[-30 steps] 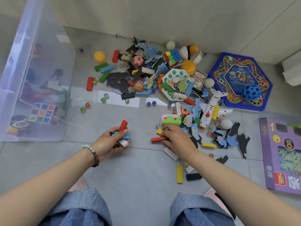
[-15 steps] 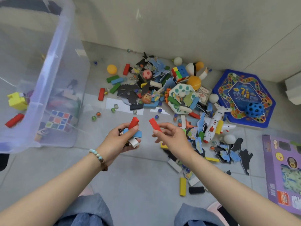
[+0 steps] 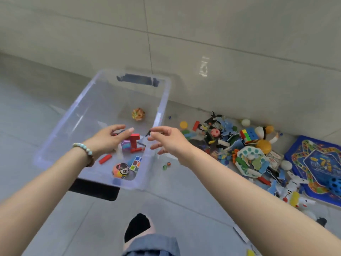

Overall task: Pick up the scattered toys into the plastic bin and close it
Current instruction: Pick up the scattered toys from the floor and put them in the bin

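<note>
**Both grips released above the bin**

The left hand [image 3: 108,138] and right hand [image 3: 167,140] hung over the clear plastic bin [image 3: 60,124], fingers loose, each grip holding nothing. Red blocks [image 3: 135,143] lay in the bin beneath them. Most toys sat in a pile [image 3: 230,143] on the floor [image 3: 184,209] to the bin's right, against the wall.

The blocks looked light, hard and easy to scoop by the handful. The flat puzzle pieces would likely need pinching at an edge. Two marbles [image 3: 166,165] just beside the bin would probably roll if nudged. A blue game board [image 3: 319,163] lay past the pile. The bin's right wall stood between hands and pile. No lid could be told.
</note>
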`<state>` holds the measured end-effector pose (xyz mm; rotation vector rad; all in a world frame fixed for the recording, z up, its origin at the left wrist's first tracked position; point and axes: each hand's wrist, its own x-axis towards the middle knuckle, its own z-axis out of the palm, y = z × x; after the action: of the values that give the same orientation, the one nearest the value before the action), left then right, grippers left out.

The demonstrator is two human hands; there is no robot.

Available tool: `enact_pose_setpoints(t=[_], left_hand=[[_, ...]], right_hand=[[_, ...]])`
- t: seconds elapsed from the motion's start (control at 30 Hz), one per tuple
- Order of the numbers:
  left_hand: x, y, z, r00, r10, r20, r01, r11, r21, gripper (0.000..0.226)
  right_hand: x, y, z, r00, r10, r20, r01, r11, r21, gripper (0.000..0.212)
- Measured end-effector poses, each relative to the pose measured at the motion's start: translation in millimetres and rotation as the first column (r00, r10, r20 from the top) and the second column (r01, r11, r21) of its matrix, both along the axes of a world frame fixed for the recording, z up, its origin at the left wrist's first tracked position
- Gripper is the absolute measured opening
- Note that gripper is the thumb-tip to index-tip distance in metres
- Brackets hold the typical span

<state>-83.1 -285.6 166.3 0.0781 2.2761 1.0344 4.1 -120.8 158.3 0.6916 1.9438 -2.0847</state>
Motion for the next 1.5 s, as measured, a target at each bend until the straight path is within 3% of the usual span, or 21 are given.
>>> enact_pose_setpoints(t=[0.07, 0.13, 0.23, 0.3, 0.37, 0.43, 0.47, 0.53, 0.6, 0.67, 0.73, 0.93, 1.07, 1.17, 1.23, 1.33, 1.43, 1.5], left_hand=[[1, 14, -5, 0.993, -0.048, -0.11, 0.042, 0.998, -0.055, 0.063], [12, 44, 2, 0.956, -0.048, -0.29, 0.061, 0.998, 0.034, 0.05], [55, 103, 7, 0.922, -0.161, -0.353, 0.245, 0.947, 0.209, 0.022], [96, 141, -7, 0.87, -0.406, -0.278, 0.466, 0.862, 0.199, 0.019], [137, 169, -37, 0.726, -0.681, -0.094, 0.687, 0.724, 0.063, 0.031], [172, 182, -83, 0.567, -0.81, 0.154, 0.824, 0.558, -0.097, 0.052], [189, 182, -109, 0.529, -0.808, 0.259, 0.848, 0.514, -0.13, 0.058], [218, 175, -155, 0.558, -0.726, 0.401, 0.817, 0.566, -0.112, 0.061], [245, 164, -190, 0.662, -0.582, 0.472, 0.669, 0.743, -0.023, 0.055], [269, 156, -213, 0.759, -0.451, 0.47, 0.487, 0.872, 0.051, 0.04], [289, 148, -225, 0.799, -0.384, 0.463, 0.376, 0.92, 0.112, 0.024], [323, 129, -233, 0.727, -0.364, 0.582, 0.261, 0.931, 0.257, 0.023], [328, 130, -223, 0.57, -0.404, 0.716, 0.317, 0.911, 0.262, 0.039], [324, 136, -218, 0.468, -0.284, 0.837, 0.078, 0.956, 0.281, 0.039], [317, 139, -219, 0.509, -0.21, 0.835, -0.072, 0.956, 0.284, 0.03], [307, 139, -223, 0.624, -0.2, 0.755, -0.072, 0.948, 0.311, 0.023], [298, 140, -223, 0.648, -0.212, 0.732, -0.064, 0.942, 0.33, 0.015], [295, 142, -220, 0.653, -0.207, 0.729, -0.076, 0.939, 0.335, 0.013]], right_hand=[[16, 24, -4, 0.996, -0.086, 0.003, 0.085, 0.995, 0.044, 0.03], [46, 59, -10, 0.966, -0.257, 0.027, 0.255, 0.965, 0.069, 0.027], [112, 104, -30, 0.818, -0.572, 0.062, 0.563, 0.818, 0.118, 0.029], [164, 117, -53, 0.676, -0.732, 0.087, 0.719, 0.681, 0.142, 0.031], [217, 115, -81, 0.546, -0.825, 0.148, 0.808, 0.565, 0.168, 0.026], [266, 100, -112, 0.463, -0.86, 0.213, 0.834, 0.504, 0.225, 0.03], [287, 91, -125, 0.431, -0.869, 0.243, 0.833, 0.487, 0.262, 0.036], [321, 74, -149, 0.367, -0.888, 0.275, 0.834, 0.446, 0.326, 0.043], [345, 60, -169, 0.321, -0.905, 0.279, 0.829, 0.411, 0.38, 0.047], [362, 49, -183, 0.314, -0.912, 0.265, 0.8, 0.404, 0.443, 0.046], [373, 39, -192, 0.32, -0.916, 0.242, 0.767, 0.401, 0.501, 0.043], [380, -3, -212, 0.356, -0.91, 0.212, 0.772, 0.414, 0.482, 0.033], [365, -5, -207, 0.293, -0.943, 0.16, 0.878, 0.332, 0.346, 0.024], [355, 3, -199, 0.426, -0.896, 0.12, 0.822, 0.44, 0.362, 0.021], [355, 10, -202, 0.409, -0.906, 0.109, 0.806, 0.415, 0.422, 0.023], [357, 14, -214, 0.378, -0.914, 0.151, 0.708, 0.39, 0.589, 0.025], [355, 9, -221, 0.39, -0.894, 0.222, 0.586, 0.427, 0.689, 0.023], [349, 10, -222, 0.377, -0.9, 0.219, 0.599, 0.418, 0.683, 0.017]])
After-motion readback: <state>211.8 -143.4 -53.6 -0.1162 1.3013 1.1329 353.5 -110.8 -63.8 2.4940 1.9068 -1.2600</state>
